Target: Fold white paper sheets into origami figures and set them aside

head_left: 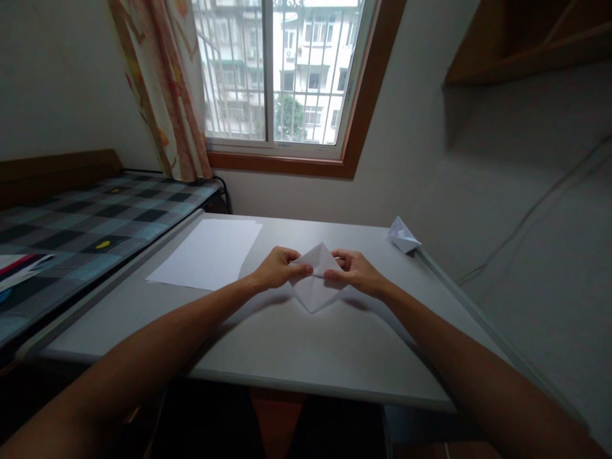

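Between my hands is a folded white sheet of paper [313, 294], diamond-shaped, with one corner pointing away from me and one towards me. A crease or folded edge runs across its middle. My left hand [283, 266] grips its left side, thumb on top and fingers behind. On the opposite side my right hand [356, 271] pinches the paper the same way, its thumb near the middle fold. The fingers behind the paper are partly hidden. A folded paper boat [403, 237] rests at the far right corner of the table.
A stack of white paper sheets [205, 252] lies on the left of the white table [306, 363]. Left of the table is a bed with a checked cover [143, 199]. A wall stands along the right, with a wooden shelf [526, 64] above. The window [282, 76] is behind.
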The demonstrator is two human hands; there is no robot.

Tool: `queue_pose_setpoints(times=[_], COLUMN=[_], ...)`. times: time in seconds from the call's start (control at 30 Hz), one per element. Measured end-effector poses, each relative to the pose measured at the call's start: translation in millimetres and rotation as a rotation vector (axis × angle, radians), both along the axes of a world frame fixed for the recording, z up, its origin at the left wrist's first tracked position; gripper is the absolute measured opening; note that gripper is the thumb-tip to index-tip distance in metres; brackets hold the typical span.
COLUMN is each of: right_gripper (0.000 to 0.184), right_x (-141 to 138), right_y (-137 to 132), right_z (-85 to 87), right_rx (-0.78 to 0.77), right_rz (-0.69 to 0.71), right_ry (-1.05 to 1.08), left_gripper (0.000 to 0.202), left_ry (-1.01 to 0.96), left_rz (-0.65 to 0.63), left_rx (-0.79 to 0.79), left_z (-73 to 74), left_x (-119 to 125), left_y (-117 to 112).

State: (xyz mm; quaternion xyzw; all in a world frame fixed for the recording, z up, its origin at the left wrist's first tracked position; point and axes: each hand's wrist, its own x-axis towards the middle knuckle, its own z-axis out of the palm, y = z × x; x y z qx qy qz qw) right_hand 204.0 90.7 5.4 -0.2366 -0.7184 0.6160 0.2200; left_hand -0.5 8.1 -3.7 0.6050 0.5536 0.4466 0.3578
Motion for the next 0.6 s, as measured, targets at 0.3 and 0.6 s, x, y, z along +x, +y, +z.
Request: queue_pose_setpoints(times=[0.3,0.6], right_gripper=[0.048,0.048], right_x=[2.5,-0.8], right_y=[-4.1,-6.8], right_z=[7.2,8.4], right_rx=[-0.053,-0.062], right_rz=[0.091,0.070], right_ry=[-0.089,-0.047], left_gripper=[0.029,0.031], left_ry=[-0.052,-0.092], left_rz=[-0.054,-0.113], left_rx=[-0.046,-0.062], left_z=[-0.4,-2.1], left_x=[3.2,3.3], left_y=[-1.6,-1.5])
